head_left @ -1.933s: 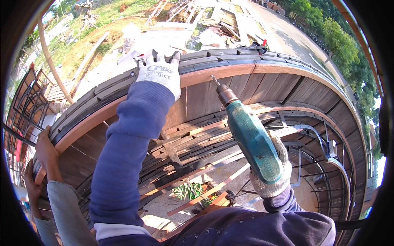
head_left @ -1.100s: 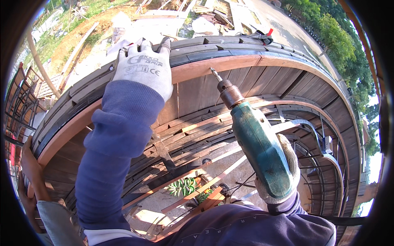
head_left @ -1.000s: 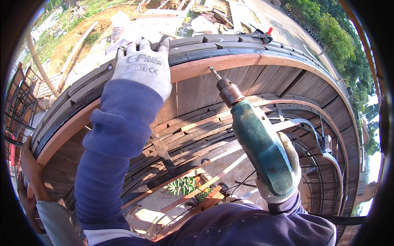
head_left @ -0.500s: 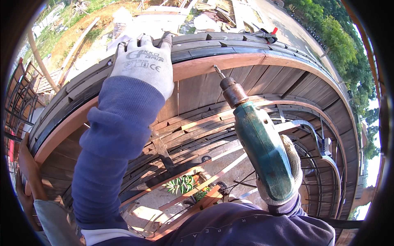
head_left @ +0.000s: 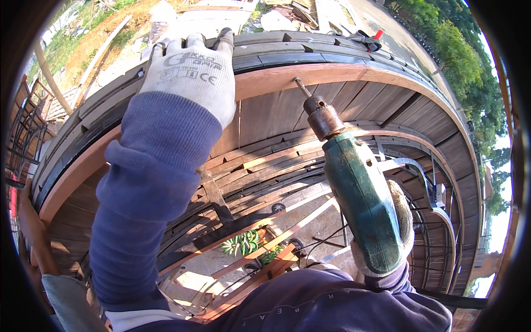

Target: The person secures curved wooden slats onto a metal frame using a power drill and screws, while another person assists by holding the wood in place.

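Observation:
My right hand [head_left: 402, 221], in a pale knit glove, is wrapped around the rear of a worn green power drill [head_left: 362, 188]. The drill's handle is hidden under its body. From the rusty chuck, the drill bit [head_left: 302, 87] points up and left, its tip at the reddish curved wooden strip [head_left: 271, 79]; how deep it sits I cannot tell. My left hand [head_left: 191, 69], in a white glove with dark fingertips, lies with fingers spread across the grey stepped rim [head_left: 260, 51] above the strip, fingertips at its far edge.
At far left, another person's bare forearm [head_left: 34, 221] reaches to the curved structure. Dark plank panels [head_left: 332, 102] curve away to the right. A black tool with a red tip [head_left: 368, 40] lies on the rim. Below are beams and a green plant [head_left: 241, 243].
The view has shifted slightly, so rim, hands and drill appear higher. My right hand keeps its hold on the drill, the bit staying at the wooden strip; my left hand remains on the rim.

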`<state>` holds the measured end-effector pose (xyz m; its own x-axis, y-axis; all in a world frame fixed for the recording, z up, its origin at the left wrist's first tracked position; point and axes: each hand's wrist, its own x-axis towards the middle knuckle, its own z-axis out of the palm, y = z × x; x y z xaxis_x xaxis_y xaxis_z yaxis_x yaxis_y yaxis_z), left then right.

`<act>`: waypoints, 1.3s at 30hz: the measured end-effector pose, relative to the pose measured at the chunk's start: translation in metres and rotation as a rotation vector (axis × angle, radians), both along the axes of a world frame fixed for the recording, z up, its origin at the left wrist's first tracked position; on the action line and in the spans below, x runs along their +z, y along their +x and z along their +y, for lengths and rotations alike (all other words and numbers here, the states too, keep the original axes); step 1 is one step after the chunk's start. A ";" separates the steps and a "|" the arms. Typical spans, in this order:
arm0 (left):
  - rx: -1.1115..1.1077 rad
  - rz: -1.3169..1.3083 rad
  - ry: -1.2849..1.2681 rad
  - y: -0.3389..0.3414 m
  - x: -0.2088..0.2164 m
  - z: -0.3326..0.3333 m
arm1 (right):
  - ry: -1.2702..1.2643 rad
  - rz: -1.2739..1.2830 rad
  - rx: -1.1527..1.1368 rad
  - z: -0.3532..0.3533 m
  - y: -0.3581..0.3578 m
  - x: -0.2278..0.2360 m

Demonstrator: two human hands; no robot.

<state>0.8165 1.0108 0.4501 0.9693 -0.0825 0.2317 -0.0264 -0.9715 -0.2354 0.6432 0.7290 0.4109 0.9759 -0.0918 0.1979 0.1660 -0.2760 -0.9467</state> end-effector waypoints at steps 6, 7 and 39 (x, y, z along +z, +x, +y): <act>0.003 -0.038 0.015 -0.002 -0.004 0.006 | 0.176 -0.003 0.051 0.004 0.006 0.009; 0.004 -0.033 0.006 -0.002 -0.004 0.006 | -0.132 -0.126 0.034 -0.001 0.008 0.007; -0.013 -0.091 0.039 -0.001 -0.006 0.004 | 1.002 0.519 -0.161 0.009 0.027 0.024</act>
<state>0.8151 1.0145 0.4442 0.9430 -0.1059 0.3155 -0.0160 -0.9613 -0.2749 0.6697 0.7381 0.4344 0.8812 -0.1130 -0.4590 -0.2786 0.6603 -0.6974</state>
